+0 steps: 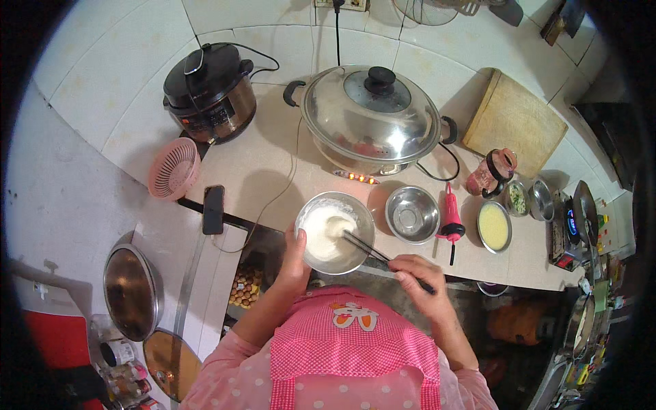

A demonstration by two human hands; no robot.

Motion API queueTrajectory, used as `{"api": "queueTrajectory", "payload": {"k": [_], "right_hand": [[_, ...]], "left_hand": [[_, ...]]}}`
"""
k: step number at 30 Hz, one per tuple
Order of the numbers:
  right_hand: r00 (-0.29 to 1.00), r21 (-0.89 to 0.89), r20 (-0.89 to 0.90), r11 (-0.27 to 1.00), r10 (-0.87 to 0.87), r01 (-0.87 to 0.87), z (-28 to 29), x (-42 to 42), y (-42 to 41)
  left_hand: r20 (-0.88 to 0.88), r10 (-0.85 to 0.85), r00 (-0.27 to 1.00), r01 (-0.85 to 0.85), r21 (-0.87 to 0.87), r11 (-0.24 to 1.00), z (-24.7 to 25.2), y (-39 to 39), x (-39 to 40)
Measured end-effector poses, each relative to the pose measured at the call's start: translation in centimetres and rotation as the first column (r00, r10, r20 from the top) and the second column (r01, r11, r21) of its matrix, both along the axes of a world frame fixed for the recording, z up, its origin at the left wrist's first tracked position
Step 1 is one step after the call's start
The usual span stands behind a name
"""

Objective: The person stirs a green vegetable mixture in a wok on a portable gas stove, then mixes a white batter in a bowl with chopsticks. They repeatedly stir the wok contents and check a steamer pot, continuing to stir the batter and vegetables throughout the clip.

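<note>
A stainless steel mixing bowl (365, 215) sits near the front edge of the counter, tilted slightly towards me. White flour or batter (320, 233) covers its bottom and clings to the wall. My left hand (295, 253) grips the rim on the left side, thumb over the edge. In my right hand (421, 282) is a slim metal stirring utensil (376, 253) with a dark handle end. Its tip is down in the white mixture, where the material is heaped. To the right of this bowl stands a smaller steel bowl (411, 215) with nothing visible in it.
Behind stands a lidded electric steel pot (369, 128) with lit indicators. An electric pressure cooker (210, 97), pink basket (174, 169) and phone (213, 210) are leftward. Rightward are a pink-and-black utensil (451, 215), a bowl of pale yellow contents (494, 227), a jug (489, 173) and a cutting board (515, 123).
</note>
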State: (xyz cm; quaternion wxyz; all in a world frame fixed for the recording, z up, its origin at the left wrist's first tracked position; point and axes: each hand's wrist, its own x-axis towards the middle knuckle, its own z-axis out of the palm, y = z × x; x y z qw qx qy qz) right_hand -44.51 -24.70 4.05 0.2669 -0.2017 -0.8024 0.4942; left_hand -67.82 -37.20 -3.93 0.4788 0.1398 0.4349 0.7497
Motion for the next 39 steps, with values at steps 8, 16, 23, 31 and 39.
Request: {"api": "queueTrajectory", "payload": {"k": [8,16,23,31,39], "right_hand": [[0.999,-0.037,0.027,0.998,-0.043,0.044,0.5,0.3,0.9],[0.997,-0.063,0.046,0.996,0.067,-0.064,1.7,0.3,1.1],[0.989,0.027,0.008,0.989,0.146,-0.146,1.4,-1.5,-0.7],[1.000,0.108,0.028,0.994,-0.014,0.011,1.1,-1.1,-0.3],[0.991,-0.084,0.071,0.990,-0.111,0.117,1.4,0.2,0.5]], "left_hand": [[-0.033,0.030,0.999,-0.030,0.005,1.000,-1.0,-0.4,-0.4],[0.014,0.041,0.999,-0.040,-0.044,0.998,-1.3,-0.6,-1.1],[0.061,0.005,0.998,-0.008,0.046,0.999,-1.6,-0.1,-0.7],[0.054,-0.016,0.998,0.016,0.001,1.000,-1.1,0.3,-0.4],[0.047,0.006,0.999,-0.005,-0.017,1.000,-1.5,-0.1,-0.9]]}}
